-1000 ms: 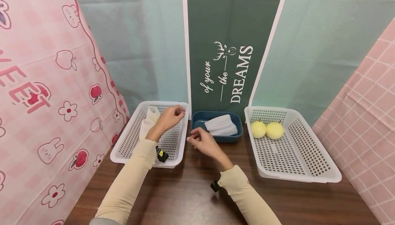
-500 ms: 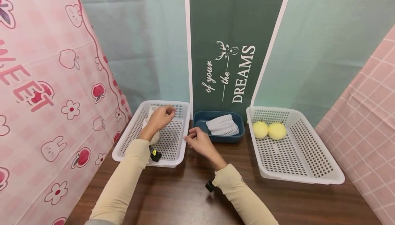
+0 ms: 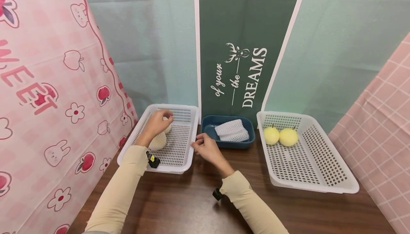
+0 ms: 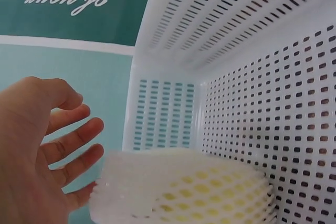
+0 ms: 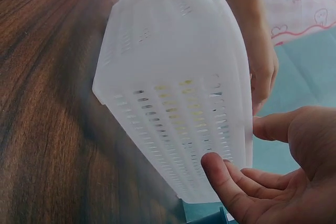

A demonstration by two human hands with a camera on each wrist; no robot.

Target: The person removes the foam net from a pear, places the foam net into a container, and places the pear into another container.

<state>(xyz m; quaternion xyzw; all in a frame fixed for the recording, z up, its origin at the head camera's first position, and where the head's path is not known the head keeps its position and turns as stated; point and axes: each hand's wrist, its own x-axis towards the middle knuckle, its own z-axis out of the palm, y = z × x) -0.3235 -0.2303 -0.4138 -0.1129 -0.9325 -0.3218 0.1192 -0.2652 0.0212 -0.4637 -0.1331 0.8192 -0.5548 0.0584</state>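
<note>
My left hand [image 3: 158, 121] is over the left white basket [image 3: 174, 170], fingers loosely bent with nothing between them. Under and beside it lie two yellow fruits in white foam nets, a near one [image 3: 158, 142] and a far one [image 3: 168, 127] partly hidden by the hand. In the left wrist view a netted fruit [image 4: 210, 195] sits close to the fingers [image 4: 79, 142]. My right hand [image 3: 206, 147] is at the same basket's right rim, its thumb at the edge in the right wrist view and its forefinger [image 5: 223, 177] in front of the slotted side wall.
A blue tray [image 3: 211, 119] with white foam nets [image 3: 232, 130] stands between the baskets. In the right white basket [image 3: 320, 187] are two pale yellow pears, one on the left [image 3: 271, 135] and one on the right [image 3: 288, 136]. Curtains close off the back and sides.
My left hand has moved left, from the basket's right part to over the netted fruits, uncovering the near one. My right hand has shifted slightly left to the basket rim.
</note>
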